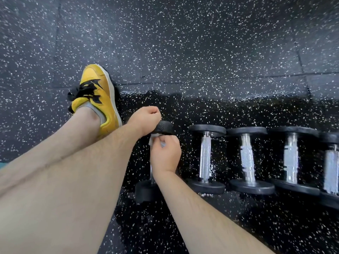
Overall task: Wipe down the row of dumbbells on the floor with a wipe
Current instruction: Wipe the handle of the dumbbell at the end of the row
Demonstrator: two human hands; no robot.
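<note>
Dumbbells (246, 156) on speckled rubber floor (183, 43); left hand (145, 120) grips end dumbbell (165, 127), right hand (166, 154) wipe (153, 139).

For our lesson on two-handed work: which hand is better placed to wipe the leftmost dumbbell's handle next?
Right. The right hand holds the wipe at the handle of the leftmost dumbbell; the left hand grips its far head and holds no wipe.

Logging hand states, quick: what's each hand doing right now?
Left hand: grips the far head of the leftmost dumbbell.
Right hand: holds the wipe against its handle.
</note>
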